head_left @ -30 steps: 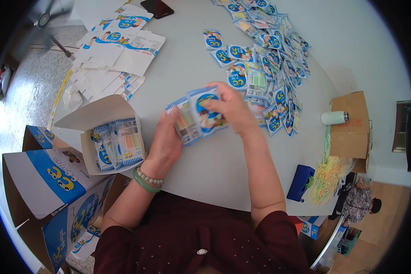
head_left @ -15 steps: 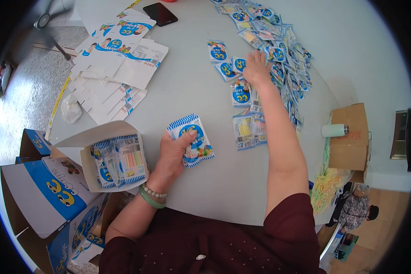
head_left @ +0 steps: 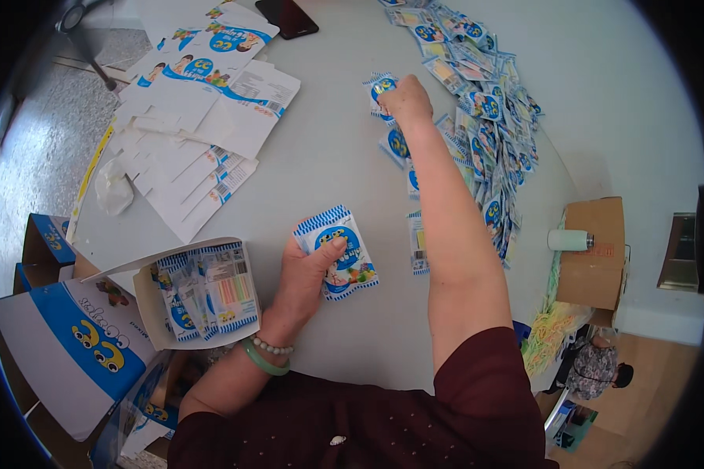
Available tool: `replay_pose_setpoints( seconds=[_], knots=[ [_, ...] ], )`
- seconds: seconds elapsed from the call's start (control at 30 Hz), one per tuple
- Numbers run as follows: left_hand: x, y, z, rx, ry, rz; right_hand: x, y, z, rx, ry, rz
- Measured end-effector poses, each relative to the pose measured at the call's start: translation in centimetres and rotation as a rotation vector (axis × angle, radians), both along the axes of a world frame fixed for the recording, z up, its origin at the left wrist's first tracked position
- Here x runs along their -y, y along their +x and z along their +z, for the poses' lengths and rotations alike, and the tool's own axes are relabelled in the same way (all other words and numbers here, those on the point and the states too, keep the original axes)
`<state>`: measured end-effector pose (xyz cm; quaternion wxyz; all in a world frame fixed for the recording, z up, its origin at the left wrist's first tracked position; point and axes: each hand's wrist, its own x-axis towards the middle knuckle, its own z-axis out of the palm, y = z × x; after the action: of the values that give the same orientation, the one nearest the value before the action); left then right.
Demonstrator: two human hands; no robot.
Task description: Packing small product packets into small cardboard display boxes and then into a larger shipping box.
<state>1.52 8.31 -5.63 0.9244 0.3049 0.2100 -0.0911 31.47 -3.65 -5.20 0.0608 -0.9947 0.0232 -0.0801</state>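
Observation:
My left hand (head_left: 305, 273) is closed around a blue-and-white candy packet (head_left: 350, 262), thumb across its front; whether more packets lie behind it I cannot tell. With my right arm stretched out over the table, my right hand (head_left: 407, 102) pinches another candy packet (head_left: 379, 87), partly covered by the fingers. Closer to me, other packets (head_left: 393, 144) lie in a loose row, some hidden under my right forearm. Beside my left wrist stands an open white box (head_left: 147, 293) with several packets upright inside.
A heap of candy packets (head_left: 489, 105) spreads along the table's right side. Flat printed cartons (head_left: 246, 109) are stacked at the left, near a phone (head_left: 288, 17). Large display boxes (head_left: 62, 344) stand lower left. A cardboard box (head_left: 598, 273) and a pale green bottle (head_left: 569, 240) are at right.
My right hand has moved left and slightly farther away, from beside the heap onto the far packet of the row. My left hand still holds its packet. The view has shifted slightly.

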Motion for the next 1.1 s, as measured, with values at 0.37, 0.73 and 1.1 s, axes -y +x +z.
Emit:
replay_pose_setpoints(
  seconds=[0.37, 0.73, 1.1],
  knots=[
    [0.7, 0.3, 0.9, 0.009, -0.051, 0.188, 1.9, -22.5, 5.6, -0.862, 1.267, 0.301],
    [-0.4, -0.3, 0.8, -0.033, -0.111, 0.031, 3.2, -22.1, 4.1, -0.196, 0.61, 0.259],
    [-0.2, -0.3, 0.9, -0.035, -0.134, -0.034, 7.8, -15.2, 5.9, -0.281, 0.604, 0.133]
  ],
)
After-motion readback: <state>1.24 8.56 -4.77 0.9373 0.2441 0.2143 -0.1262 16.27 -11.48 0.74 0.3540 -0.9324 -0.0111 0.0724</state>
